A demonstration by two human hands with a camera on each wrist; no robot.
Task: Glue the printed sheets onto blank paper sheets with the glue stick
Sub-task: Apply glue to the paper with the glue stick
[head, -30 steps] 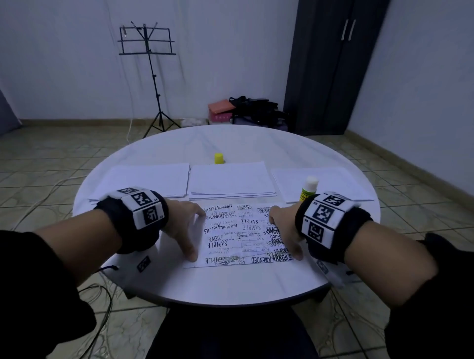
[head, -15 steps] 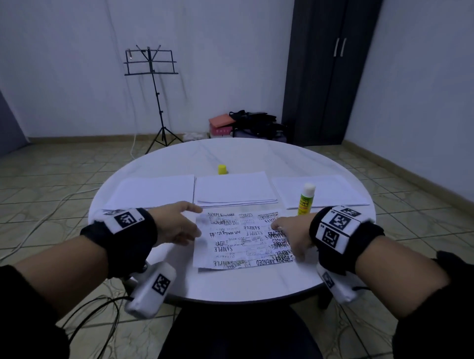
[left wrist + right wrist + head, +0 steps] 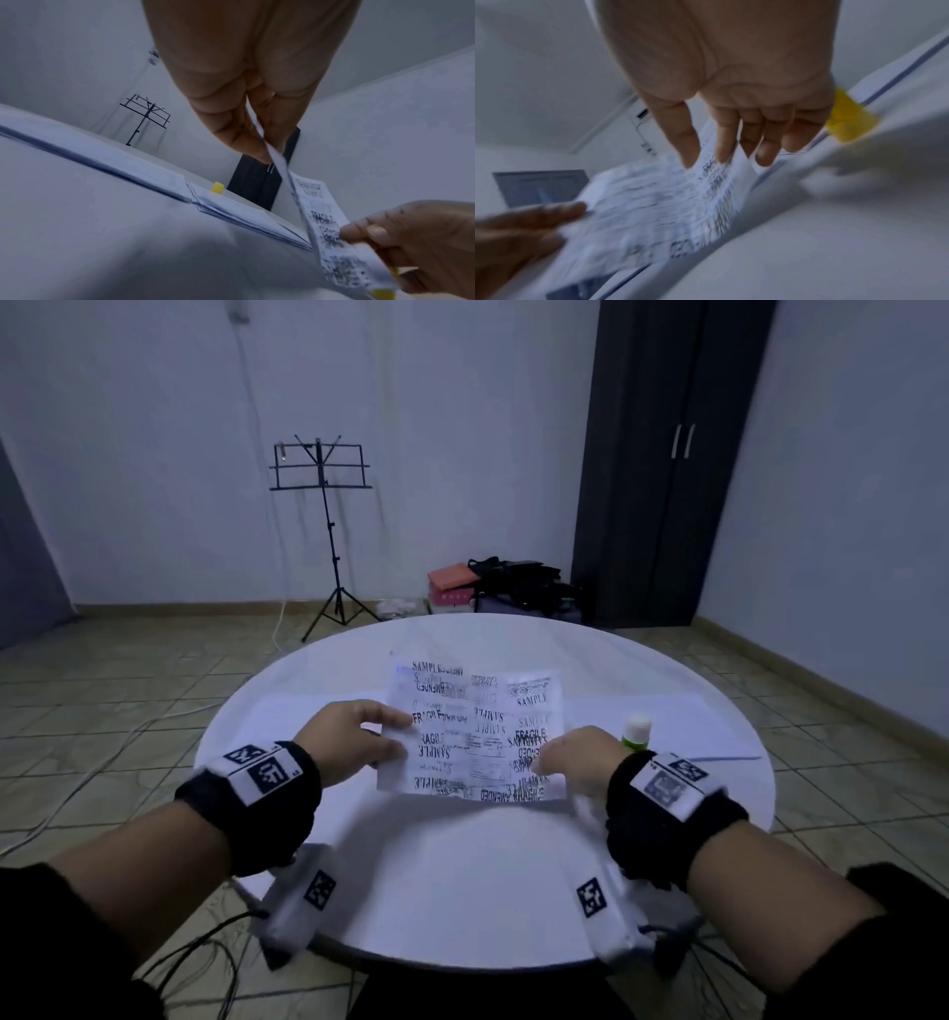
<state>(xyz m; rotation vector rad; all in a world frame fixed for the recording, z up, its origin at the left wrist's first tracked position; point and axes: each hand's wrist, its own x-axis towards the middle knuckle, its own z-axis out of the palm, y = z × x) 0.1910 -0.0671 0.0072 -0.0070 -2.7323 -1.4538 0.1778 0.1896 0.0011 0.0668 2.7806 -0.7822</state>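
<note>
The printed sheet (image 3: 477,731), covered in black stamp text, is lifted off the round white table (image 3: 462,875) and tilts up towards me. My left hand (image 3: 395,734) pinches its left edge between thumb and fingers (image 3: 241,140). On the right edge my right hand (image 3: 539,760) pinches it with thumb and forefinger (image 3: 689,150). The glue stick (image 3: 637,731) stands upright with no cap just beyond my right hand. Stacks of blank paper (image 3: 154,172) lie behind the sheet, partly hidden in the head view.
A small yellow cap (image 3: 217,187) stands on the table beyond the stacks. A music stand (image 3: 328,531), bags (image 3: 513,588) and a dark wardrobe (image 3: 662,464) are at the back of the room. Cables hang below the table's near edge.
The printed sheet lay flat on the table under both hands; now both hands pinch its side edges and have raised it, far edge up. My head has tilted upward.
</note>
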